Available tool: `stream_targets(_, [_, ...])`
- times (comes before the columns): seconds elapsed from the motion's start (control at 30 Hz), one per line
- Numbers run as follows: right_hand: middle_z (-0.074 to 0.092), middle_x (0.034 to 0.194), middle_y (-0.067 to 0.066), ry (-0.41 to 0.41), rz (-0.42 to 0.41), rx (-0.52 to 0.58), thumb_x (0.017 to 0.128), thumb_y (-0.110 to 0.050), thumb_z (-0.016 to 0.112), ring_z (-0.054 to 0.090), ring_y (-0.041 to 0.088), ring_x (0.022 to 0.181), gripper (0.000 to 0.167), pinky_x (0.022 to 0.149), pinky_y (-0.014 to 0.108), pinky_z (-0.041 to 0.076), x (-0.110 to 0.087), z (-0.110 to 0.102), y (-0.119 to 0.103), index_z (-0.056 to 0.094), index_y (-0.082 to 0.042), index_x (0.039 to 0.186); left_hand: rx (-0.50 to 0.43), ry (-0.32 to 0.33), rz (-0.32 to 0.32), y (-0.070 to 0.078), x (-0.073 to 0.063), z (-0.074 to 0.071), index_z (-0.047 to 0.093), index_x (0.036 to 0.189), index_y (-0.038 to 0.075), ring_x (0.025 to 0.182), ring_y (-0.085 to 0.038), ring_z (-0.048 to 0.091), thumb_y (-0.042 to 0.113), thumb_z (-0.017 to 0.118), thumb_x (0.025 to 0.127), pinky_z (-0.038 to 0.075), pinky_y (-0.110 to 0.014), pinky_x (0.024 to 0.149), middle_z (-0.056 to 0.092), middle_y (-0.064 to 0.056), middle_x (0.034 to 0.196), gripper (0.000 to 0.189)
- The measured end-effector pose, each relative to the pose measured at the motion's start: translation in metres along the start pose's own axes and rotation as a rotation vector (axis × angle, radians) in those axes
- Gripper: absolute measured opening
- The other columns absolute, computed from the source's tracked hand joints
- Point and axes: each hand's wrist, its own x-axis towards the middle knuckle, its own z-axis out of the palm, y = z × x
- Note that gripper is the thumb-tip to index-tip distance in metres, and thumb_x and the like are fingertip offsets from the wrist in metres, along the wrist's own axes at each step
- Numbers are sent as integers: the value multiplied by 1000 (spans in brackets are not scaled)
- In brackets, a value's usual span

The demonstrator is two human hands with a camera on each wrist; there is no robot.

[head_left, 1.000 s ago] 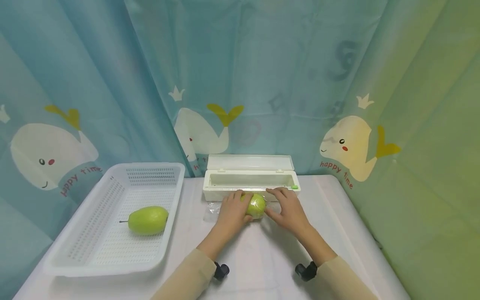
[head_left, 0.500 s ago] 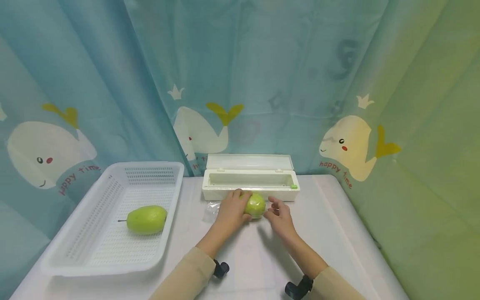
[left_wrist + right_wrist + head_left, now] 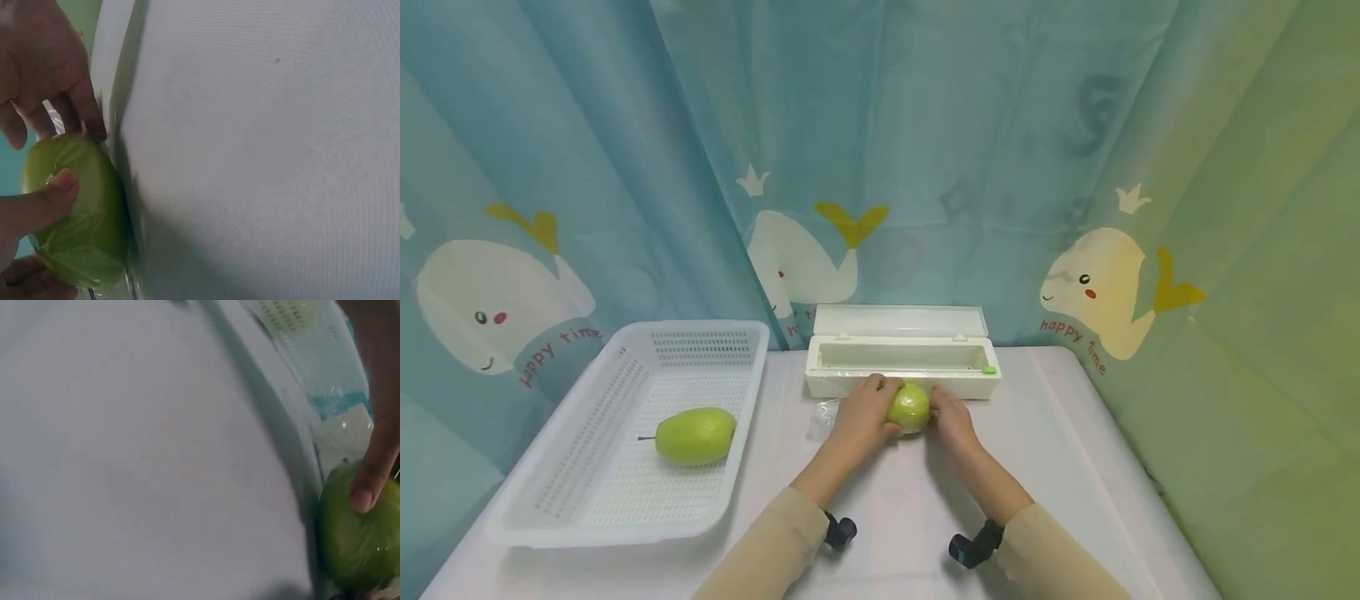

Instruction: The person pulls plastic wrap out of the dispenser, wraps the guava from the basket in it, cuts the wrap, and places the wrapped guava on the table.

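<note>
A green pear, wrapped in clear cling film, lies on the table before an open white box. My left hand grips its left part, the thumb pressed on the near side and the other fingers beyond it. At the pear's right end, my right hand pinches the gathered film with its fingertips close to the fruit; in the left wrist view its fingers partly hide the film. A loose end of cling film spreads out left of my left hand. The right wrist view shows the left thumb on the pear.
The white cling film box has its lid raised and a green slider at its right end. To the left stands a white perforated basket holding another green pear. Curtains hang behind the table.
My right hand has drawn in from loosely spread fingers to the pear's right end, its fingertips closing on the film there. The left hand keeps its grip on the pear.
</note>
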Motion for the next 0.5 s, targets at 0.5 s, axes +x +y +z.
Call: stream_targets(0.5, [59, 111, 6, 236, 137, 172, 90, -19, 64, 53, 19, 98, 30, 87, 30, 47, 16, 15, -5, 65, -2, 115, 9, 0, 4, -2, 0, 0, 57, 133, 17, 111, -26, 59, 32, 89, 70, 53, -42, 91, 60, -8, 121, 73])
